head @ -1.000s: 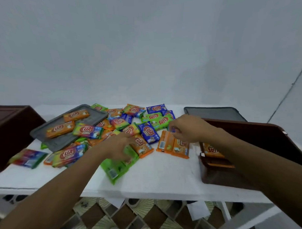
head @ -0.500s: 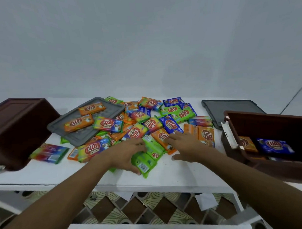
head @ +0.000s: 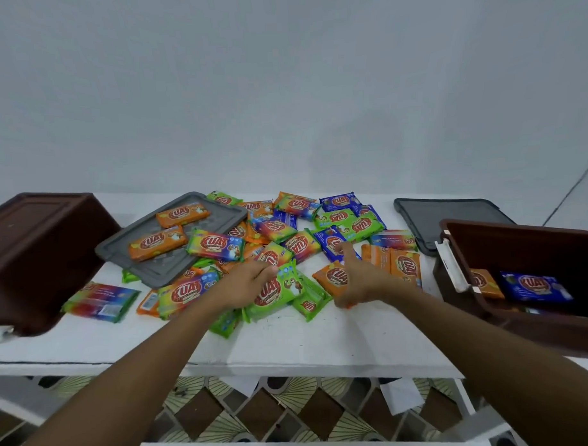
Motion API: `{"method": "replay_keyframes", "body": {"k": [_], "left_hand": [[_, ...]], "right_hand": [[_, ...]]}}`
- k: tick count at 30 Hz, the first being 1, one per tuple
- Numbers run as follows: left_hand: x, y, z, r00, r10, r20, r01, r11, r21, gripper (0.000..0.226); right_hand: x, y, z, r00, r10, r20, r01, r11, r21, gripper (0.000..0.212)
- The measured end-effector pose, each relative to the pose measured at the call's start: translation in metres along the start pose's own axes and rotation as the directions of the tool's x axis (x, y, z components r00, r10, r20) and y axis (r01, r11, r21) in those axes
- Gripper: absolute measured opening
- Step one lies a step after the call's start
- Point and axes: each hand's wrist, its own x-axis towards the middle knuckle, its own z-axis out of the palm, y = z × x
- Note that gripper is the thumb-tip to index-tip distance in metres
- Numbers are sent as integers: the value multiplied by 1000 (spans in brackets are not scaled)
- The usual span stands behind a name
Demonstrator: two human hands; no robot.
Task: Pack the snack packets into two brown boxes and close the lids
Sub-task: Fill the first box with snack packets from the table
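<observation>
- Snack packets (head: 286, 236) heaped at mid-counter, toward 12 o'clock from both hands.
- Nearest of the heap: a green packet (head: 278, 291), long axis roughly 8 to 2 o'clock, and an orange packet (head: 333, 276) just beside it at 3 o'clock.
- Left hand (head: 249, 281) on the green packet's 10 o'clock edge, fingers bent over it; cannot tell whether gripping yet.
- Right hand (head: 361, 280) open, palm turned inward against the orange packet's 3 o'clock end, thumb toward 12.
- Open brown box (head: 520, 241) at 3 o'clock, nearer the right hand, already holding a few packets; probably the drop-off for this load.
- Upturned brown box (head: 37, 251) at 9 o'clock, nearer the left hand.
- One grey lid (head: 147, 271) under packets at 10 o'clock, second grey lid (head: 452, 217) at 2 o'clock, all on the white counter (head: 307, 342).
</observation>
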Motion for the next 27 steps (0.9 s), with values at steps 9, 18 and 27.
{"method": "replay_keyframes", "body": {"k": [9, 18, 27], "left_hand": [[37, 63, -13, 984, 30, 175, -10, 993, -117, 50], [114, 209, 34, 974, 156, 162, -119, 969, -216, 16], [172, 319, 141, 862, 332, 383, -442, 862, 248, 22]], "right_hand": [[-33, 24, -105, 994, -107, 16, 90, 902, 423, 65], [-109, 144, -215, 988, -35, -148, 95, 905, 416, 27], [-112, 276, -221, 999, 6, -53, -28, 904, -426, 30]]}}
